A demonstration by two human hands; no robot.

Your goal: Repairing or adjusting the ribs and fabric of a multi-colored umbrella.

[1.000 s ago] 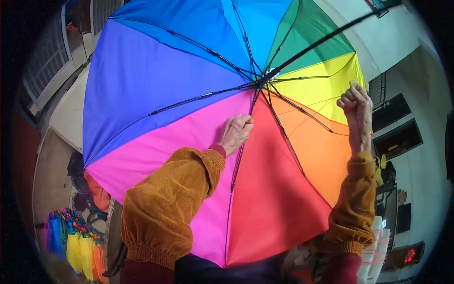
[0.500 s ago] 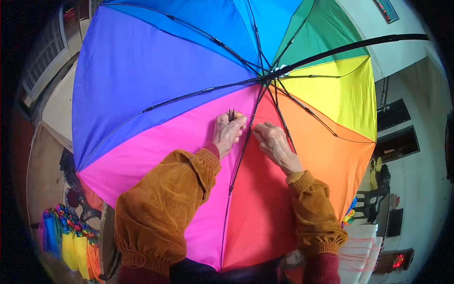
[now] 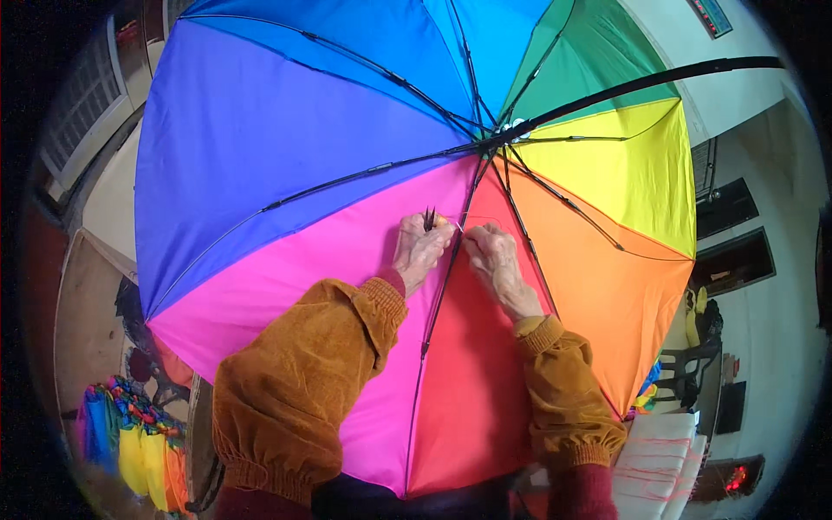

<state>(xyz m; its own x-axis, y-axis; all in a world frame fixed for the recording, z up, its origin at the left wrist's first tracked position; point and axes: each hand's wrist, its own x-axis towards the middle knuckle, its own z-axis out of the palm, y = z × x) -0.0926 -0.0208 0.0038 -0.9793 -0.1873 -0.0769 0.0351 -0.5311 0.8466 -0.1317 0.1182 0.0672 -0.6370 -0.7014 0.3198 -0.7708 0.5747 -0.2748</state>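
Note:
An open rainbow umbrella (image 3: pixel 260 165) fills the view, its inner side towards me. My left hand (image 3: pixel 421 244) is closed at the seam between the pink and red panels, beside a black rib (image 3: pixel 444 286). Two dark pointed blades, like those of thread snips (image 3: pixel 430 218), stick up from its grip. Just right of the rib, my right hand (image 3: pixel 496 253) is closed in a pinch over the red panel, its fingertips close to the left hand's. A thin thread (image 3: pixel 487 217) loops above it. Whether a needle sits in the pinch is hidden.
The black shaft (image 3: pixel 641 87) slants out to the upper right from the hub, where several ribs meet. At lower left hang folded rainbow umbrellas (image 3: pixel 139 446). White cloth with red threads (image 3: pixel 659 459) lies at lower right, below a dark chair (image 3: pixel 689 368).
The right forearm has swung slightly left, while both hands stay at the same rib. The left hand has shifted a little to the right. The umbrella has barely moved.

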